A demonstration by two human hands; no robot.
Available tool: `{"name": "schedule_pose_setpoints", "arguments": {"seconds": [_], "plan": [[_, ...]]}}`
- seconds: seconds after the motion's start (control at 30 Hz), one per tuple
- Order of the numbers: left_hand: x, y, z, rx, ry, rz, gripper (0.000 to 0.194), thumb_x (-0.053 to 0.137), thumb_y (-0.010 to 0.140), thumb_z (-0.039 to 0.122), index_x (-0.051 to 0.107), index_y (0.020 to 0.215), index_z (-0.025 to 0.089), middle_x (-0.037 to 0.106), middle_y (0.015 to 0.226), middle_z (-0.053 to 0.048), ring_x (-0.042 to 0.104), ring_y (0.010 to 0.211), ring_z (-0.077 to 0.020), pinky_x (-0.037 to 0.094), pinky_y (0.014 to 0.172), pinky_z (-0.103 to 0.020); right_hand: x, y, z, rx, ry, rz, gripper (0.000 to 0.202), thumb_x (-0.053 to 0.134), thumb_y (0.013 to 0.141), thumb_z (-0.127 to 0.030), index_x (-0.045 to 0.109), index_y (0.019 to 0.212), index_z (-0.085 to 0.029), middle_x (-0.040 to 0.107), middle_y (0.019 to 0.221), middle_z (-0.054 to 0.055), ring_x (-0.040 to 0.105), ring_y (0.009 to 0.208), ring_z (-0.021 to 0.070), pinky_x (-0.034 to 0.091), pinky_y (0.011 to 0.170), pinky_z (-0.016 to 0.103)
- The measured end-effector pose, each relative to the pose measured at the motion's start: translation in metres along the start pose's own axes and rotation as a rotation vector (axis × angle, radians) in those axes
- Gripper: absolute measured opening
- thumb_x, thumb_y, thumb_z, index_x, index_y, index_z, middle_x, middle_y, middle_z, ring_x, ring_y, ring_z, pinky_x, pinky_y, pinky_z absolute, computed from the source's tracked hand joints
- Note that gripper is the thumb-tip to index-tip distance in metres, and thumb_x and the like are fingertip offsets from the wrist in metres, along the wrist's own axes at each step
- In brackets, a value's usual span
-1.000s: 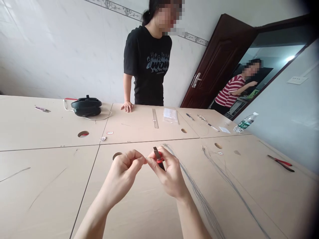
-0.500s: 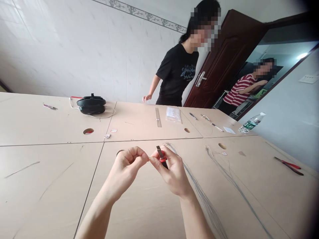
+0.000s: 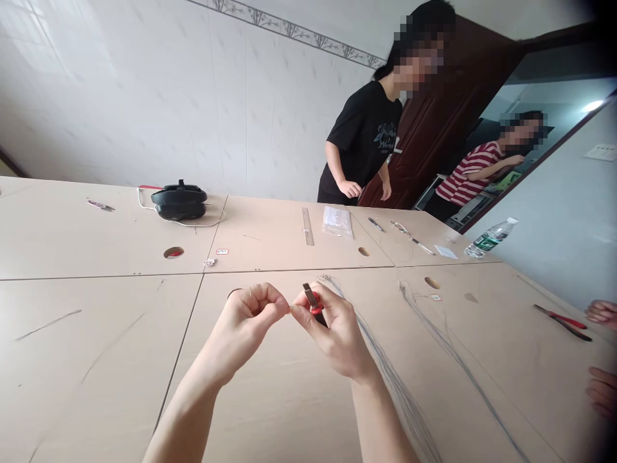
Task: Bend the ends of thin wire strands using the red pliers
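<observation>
Over the beige table (image 3: 270, 418), pinching fingertips of the left hand (image 3: 250, 325) and right hand (image 3: 333, 334) together at a tiny piece (image 3: 290, 309), too small to identify; also clasping pliers (image 3: 316, 306) in the right hand; hovering beside wires (image 3: 388, 373) lying on the table.

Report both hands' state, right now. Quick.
Left hand: closed in a pinch; anything held is too small to tell.
Right hand: closed, holding the pliers.
</observation>
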State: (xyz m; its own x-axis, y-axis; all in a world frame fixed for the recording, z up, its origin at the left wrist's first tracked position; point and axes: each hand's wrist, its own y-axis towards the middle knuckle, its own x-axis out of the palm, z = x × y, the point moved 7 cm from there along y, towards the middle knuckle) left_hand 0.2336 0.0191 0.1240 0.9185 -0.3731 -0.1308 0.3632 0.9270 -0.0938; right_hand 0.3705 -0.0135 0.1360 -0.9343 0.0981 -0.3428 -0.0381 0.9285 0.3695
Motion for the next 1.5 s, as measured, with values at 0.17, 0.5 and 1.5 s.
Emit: {"name": "schedule_pose_setpoints", "arguments": {"seconds": [0.17,0.5,1.5], "plan": [[-0.001,0.000,0.000,0.003,0.007,-0.009,0.022,0.056,0.084,0.035,0.055,0.070,0.018,0.040,0.060,0.006,0.024,0.052,-0.0079,0.020,0.050,-0.023,0.001,0.001,-0.002,0.006,-0.007,-0.003,0.021,0.058,0.093,-0.034,0.052,0.077,-0.022,0.046,0.070,-0.003,0.045,0.066,0.0127,0.040,0.065,0.026],[-0.006,0.001,-0.007,-0.008,-0.088,0.028,0.018,0.056,0.081,0.032,0.054,0.069,0.019,0.030,0.055,0.008,0.019,0.051,-0.0088,0.017,0.048,-0.023,0.001,0.000,-0.002,-0.004,0.007,0.004,0.014,0.056,0.094,-0.031,0.058,0.084,-0.022,0.048,0.072,-0.002,0.045,0.065,0.0127,0.039,0.065,0.027],[-0.005,0.001,-0.004,0.008,-0.259,0.215,0.016,0.061,0.081,0.029,0.056,0.069,0.019,0.030,0.053,0.008,0.022,0.050,-0.0079,0.020,0.047,-0.022,0.012,0.000,-0.003,-0.245,-0.541,0.226,0.021,0.048,0.076,-0.002,0.051,0.082,-0.021,0.052,0.074,0.000,0.048,0.070,0.0178,0.038,0.069,0.031]]}}
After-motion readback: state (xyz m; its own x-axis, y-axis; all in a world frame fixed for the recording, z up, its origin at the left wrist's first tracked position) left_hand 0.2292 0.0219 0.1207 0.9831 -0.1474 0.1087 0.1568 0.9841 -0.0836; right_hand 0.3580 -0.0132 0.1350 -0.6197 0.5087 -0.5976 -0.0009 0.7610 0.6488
